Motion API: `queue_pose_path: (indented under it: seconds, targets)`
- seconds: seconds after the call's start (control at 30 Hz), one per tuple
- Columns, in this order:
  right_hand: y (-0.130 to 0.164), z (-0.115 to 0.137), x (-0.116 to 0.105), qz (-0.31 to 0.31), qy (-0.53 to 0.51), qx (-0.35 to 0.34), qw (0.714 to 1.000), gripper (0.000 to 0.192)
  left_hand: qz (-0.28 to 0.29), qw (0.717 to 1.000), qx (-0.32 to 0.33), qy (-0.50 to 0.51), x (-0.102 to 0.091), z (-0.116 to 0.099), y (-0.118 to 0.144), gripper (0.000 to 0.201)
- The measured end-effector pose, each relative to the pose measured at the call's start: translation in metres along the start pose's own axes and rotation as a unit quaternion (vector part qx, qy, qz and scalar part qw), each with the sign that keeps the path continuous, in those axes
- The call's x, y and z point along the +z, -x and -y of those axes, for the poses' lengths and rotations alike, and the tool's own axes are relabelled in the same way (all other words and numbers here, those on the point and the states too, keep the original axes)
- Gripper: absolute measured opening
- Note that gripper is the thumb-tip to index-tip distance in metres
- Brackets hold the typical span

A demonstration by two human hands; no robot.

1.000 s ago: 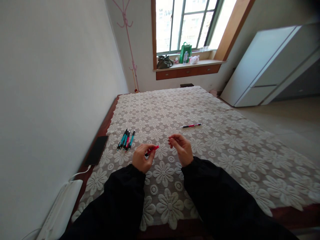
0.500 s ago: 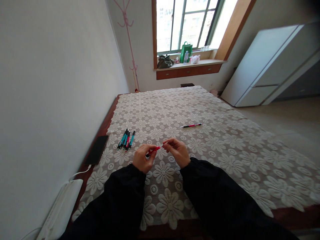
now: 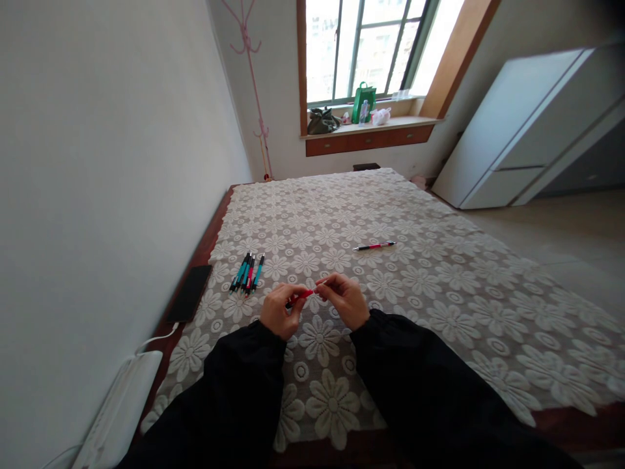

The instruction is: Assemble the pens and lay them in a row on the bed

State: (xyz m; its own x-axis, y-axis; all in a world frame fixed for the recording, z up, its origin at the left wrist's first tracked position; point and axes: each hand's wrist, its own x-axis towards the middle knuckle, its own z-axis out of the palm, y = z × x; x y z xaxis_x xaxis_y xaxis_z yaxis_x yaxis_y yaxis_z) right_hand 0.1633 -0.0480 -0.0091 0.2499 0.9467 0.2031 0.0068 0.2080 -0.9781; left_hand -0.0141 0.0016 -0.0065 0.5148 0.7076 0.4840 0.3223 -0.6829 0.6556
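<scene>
My left hand [image 3: 282,310] is closed around a red and black pen [image 3: 303,296], its red end pointing right. At that end, my right hand [image 3: 346,301] pinches something small and pale, mostly hidden by the fingertips. Both hands are just above the flowered tablecloth [image 3: 319,340], with only a small gap between their fingertips. Left of my left hand lies a group of several teal, red and black pens [image 3: 247,273]. Beyond my right hand, another red and black pen [image 3: 375,246] rests on the cloth by itself.
A black phone [image 3: 189,293] with a white cable lies along the table's left edge, near a white box-like device [image 3: 120,410]. The wall runs close on the left. Farther off are a windowsill with bags [image 3: 364,104] and a white refrigerator [image 3: 527,130].
My right fingertips have come slightly closer to the red end of the pen, and the pale piece between them shows less. The pens on the cloth have not moved.
</scene>
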Motion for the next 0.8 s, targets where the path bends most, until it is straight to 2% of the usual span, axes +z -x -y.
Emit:
queue_pose_path:
  seconds: [0.8]
  targets:
    - [0.0004, -0.0040, -0.0015, 0.040, -0.025, 0.020, 0.999, 0.031, -0.014, 1.000, 0.002, 0.005, -0.0025, -0.0012, 0.0002, 0.013]
